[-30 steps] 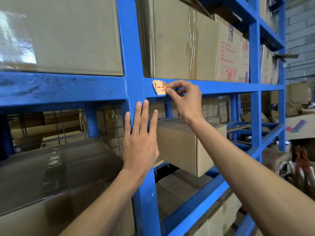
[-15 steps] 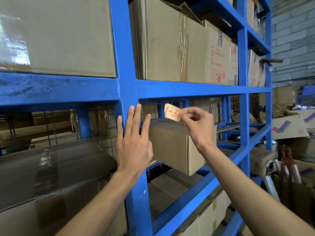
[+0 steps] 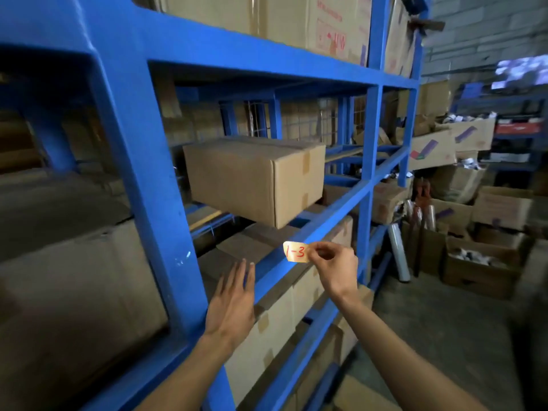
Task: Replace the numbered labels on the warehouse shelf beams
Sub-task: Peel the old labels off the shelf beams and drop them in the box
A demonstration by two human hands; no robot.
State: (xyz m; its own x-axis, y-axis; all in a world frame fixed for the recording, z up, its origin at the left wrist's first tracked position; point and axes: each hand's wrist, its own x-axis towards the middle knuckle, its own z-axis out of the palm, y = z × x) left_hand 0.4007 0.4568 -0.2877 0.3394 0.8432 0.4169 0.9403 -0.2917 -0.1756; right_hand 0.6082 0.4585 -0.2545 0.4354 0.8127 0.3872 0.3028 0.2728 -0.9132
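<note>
Holding a small tan paper label marked 1-3 in red (image 3: 294, 251) just off the slanting blue steel shelf beam (image 3: 332, 209).
Our right hand (image 3: 335, 266) pinches its edge; our left hand (image 3: 234, 304) hovers flat, fingers straight, near the blue upright post (image 3: 154, 203); we judge the sticky label could curl onto our fingers.

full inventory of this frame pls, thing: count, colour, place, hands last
label: one, pale yellow, red "1-3", held in front of the lower beam
shelf rack: one, blue, spans left and centre
cardboard box: one, brown, middle shelf, alone
upper boxes: several, brown, top shelf
lower boxes: several, brown, bottom level
floor boxes: many, brown, right, on the floor
film roll: one, clear, upright beside the rack
wall: grey block, top right
left hand: fingers straight, at the upright
right hand: pinches the label
</note>
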